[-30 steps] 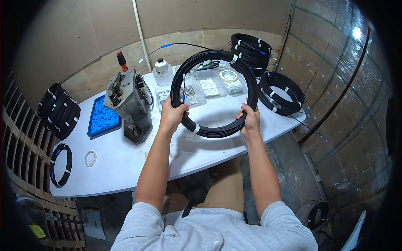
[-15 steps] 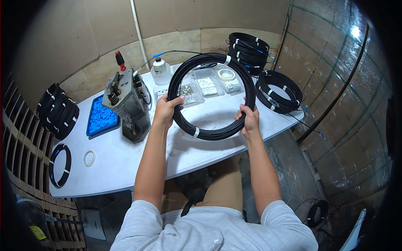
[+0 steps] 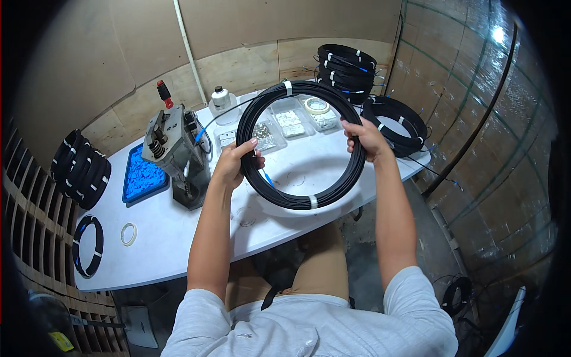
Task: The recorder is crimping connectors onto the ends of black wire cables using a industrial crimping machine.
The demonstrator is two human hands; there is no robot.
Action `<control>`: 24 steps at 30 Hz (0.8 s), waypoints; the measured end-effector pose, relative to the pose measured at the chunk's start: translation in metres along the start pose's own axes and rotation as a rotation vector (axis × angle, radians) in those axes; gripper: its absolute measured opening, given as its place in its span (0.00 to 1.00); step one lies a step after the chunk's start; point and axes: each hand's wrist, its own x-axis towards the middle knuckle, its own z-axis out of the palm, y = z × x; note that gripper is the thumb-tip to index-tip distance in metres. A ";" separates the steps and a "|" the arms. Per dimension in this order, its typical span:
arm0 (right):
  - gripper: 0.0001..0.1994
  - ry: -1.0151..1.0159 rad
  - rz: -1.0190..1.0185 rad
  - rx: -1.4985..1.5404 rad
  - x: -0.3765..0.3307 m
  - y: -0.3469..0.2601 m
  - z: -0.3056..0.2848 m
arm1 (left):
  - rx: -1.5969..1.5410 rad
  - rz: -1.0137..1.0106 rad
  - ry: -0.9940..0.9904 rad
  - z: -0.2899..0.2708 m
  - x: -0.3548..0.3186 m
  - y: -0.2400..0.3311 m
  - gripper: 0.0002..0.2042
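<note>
Several black coils (image 3: 80, 169) stood stacked at your far left, and a thin black coil (image 3: 97, 245) lay in front of them near the left end of the white desk (image 3: 157, 262). Next came a flat roll of pale tape (image 3: 134, 234), then a blue tray (image 3: 146, 198) full of small blue bits (image 3: 143, 174), then a gray metal machine (image 3: 183, 152). Near the machine's right side, one blue-tipped cable end (image 3: 200, 134) stuck out from the big black coil (image 3: 355, 169). You held that coil up over the middle of the desk. Your left hand (image 3: 231, 165) had its fingers wrapped around the left side, and a second blue tip (image 3: 267, 178) showed inside the ring, just below that hand. White bands (image 3: 313, 202) tied the loops. The coil looked a bit heavy and springy, and its smooth skin might have been slippery, so holding both sides seemed a good way. The blue tips looked easy to hurt, so your grip was best kept off them. Your right hand (image 3: 372, 140) had its fingers closed around the right side. Past it, more black coils (image 3: 348, 64) were piled at the back, and one fat coil (image 3: 418, 140) lay near the desk's right end.
</note>
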 end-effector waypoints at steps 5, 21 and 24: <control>0.13 -0.151 0.014 -0.069 0.019 -0.030 -0.014 | -0.088 0.102 -0.067 0.000 0.010 -0.016 0.10; 0.20 0.341 -0.334 0.604 -0.035 0.108 0.071 | -0.374 0.327 0.063 0.038 0.000 -0.051 0.06; 0.34 0.273 -0.291 0.616 -0.030 0.086 0.052 | -0.361 0.284 -0.019 0.015 0.004 -0.059 0.08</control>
